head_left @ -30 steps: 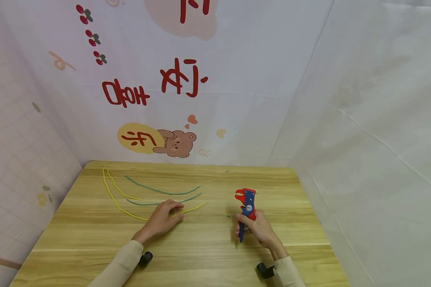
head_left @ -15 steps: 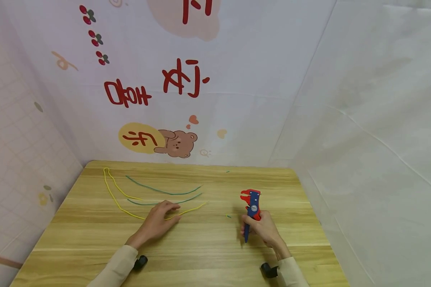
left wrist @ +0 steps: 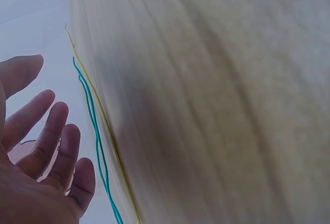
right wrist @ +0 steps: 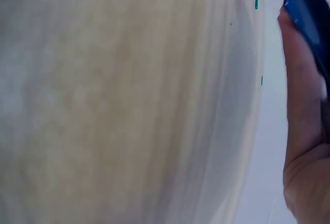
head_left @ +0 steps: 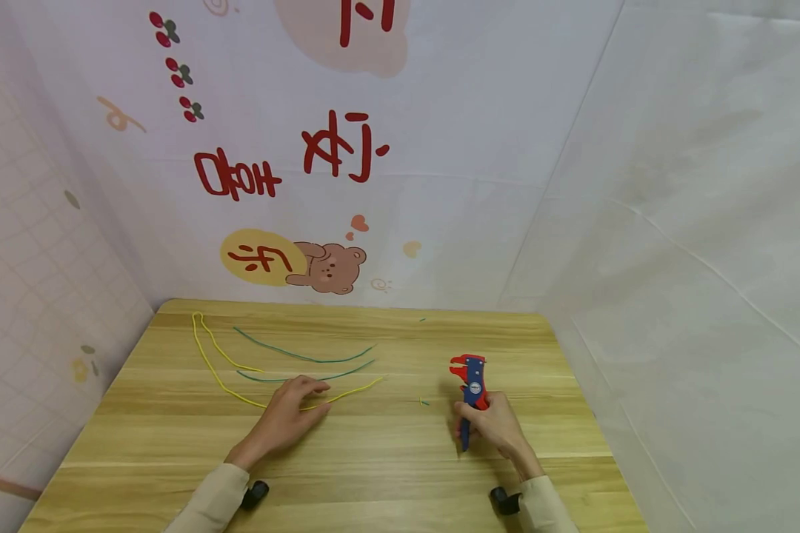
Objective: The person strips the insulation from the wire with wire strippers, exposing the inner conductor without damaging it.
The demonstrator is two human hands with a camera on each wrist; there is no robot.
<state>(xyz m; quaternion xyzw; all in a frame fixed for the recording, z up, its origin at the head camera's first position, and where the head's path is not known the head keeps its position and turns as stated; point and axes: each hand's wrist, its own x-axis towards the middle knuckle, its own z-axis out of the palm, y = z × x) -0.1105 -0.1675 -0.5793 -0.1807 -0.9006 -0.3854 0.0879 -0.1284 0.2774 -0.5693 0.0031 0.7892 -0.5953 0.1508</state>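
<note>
My left hand [head_left: 285, 414], fingers loosely spread, hovers over a yellow wire [head_left: 356, 390] and hides a stretch of it. In the left wrist view this hand [left wrist: 44, 157] holds nothing, apart from the yellow wire [left wrist: 105, 118] and the paired green wires. Just beyond it lie a near green wire [head_left: 263, 380] and a far green wire [head_left: 316, 360], both roughly crosswise. My right hand [head_left: 496, 423] grips the blue handle of a red-and-blue wire stripper [head_left: 474, 376], its red head pointing away from me. The right wrist view shows only the handle end [right wrist: 309, 15].
Small yellow and green wire scraps [head_left: 424, 403] lie between the hands. Another green scrap [head_left: 422, 320] is near the back edge. The wooden table [head_left: 367, 474] meets a printed white cloth [head_left: 440, 222] behind and plain cloth [head_left: 673, 296] on the right.
My right hand has moved rightward with the wire stripper. My left hand has drawn back slightly to the left, over the yellow wire. The wires lie as before.
</note>
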